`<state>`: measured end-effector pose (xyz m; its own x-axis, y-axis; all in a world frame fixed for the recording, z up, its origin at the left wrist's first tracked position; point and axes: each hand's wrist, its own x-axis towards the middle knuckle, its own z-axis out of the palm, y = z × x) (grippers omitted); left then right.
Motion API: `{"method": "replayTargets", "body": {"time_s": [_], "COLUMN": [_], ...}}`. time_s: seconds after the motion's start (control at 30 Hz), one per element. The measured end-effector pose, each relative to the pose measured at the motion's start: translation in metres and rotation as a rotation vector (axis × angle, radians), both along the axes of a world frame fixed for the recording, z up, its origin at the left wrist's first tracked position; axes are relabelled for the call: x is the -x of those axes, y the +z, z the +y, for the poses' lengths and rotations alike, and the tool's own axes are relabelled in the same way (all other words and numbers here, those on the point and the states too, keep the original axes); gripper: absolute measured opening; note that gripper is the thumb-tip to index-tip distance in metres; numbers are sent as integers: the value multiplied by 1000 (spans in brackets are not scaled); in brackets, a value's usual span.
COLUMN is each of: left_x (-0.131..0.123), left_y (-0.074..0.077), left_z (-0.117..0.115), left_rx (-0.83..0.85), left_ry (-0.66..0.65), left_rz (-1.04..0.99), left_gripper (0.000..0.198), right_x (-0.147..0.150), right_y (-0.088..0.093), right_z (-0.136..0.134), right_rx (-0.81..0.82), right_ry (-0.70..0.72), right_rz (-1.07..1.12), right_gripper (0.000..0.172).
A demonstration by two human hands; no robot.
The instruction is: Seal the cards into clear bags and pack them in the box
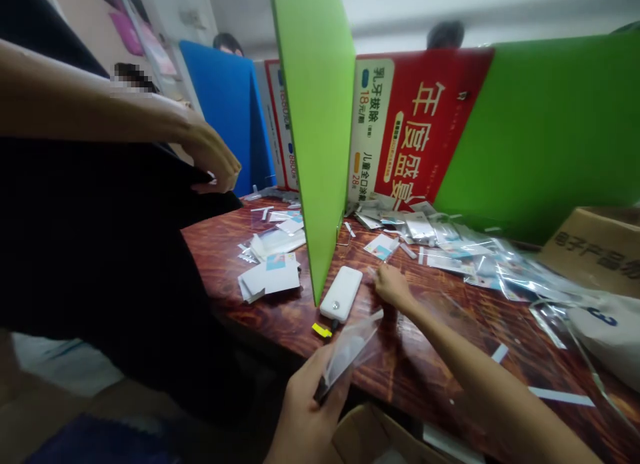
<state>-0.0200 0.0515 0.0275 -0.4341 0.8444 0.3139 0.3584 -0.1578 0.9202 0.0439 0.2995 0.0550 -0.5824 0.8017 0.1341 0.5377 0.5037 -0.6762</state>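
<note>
My left hand (309,401) is closed around a clear plastic sleeve (356,344) held at the table's front edge. A dark edge shows between thumb and sleeve; I cannot tell what it is. My right hand (393,286) is over the tabletop with its fingers drawn together. A pale sliver shows at its fingertips, too small to name. Just beyond it lies a printed white and blue card (381,247). To its left is a white power bank (342,293) with a cable plugged in, beside a yellow tag (321,330).
A green divider (320,131) stands upright across the dark wooden table (420,357). Bagged cards (450,241) pile up at the back right, near a cardboard box (595,251) and a white bag (607,331). A co-worker's hand (213,154) hangs over the left side, above white cards (270,277).
</note>
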Motion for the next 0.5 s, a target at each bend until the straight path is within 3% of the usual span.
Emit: {"method": "replayTargets", "body": {"time_s": [0.17, 0.27, 0.37, 0.5], "left_x": [10, 9, 1, -9], "left_y": [-2, 0, 8, 21], "left_z": [-4, -2, -2, -5], "left_rx": [-272, -330, -376, -449], "left_ry": [184, 225, 252, 272], "left_rz": [474, 598, 664, 772], "left_gripper": [51, 54, 52, 43], "right_x": [-77, -112, -124, -125], "right_y": [35, 51, 57, 56], "right_z": [-64, -114, -153, -170], "right_rx": [99, 242, 269, 163], "right_ry": [52, 40, 95, 225], "right_rz": [334, 683, 793, 753], "right_gripper": [28, 24, 17, 16]}}
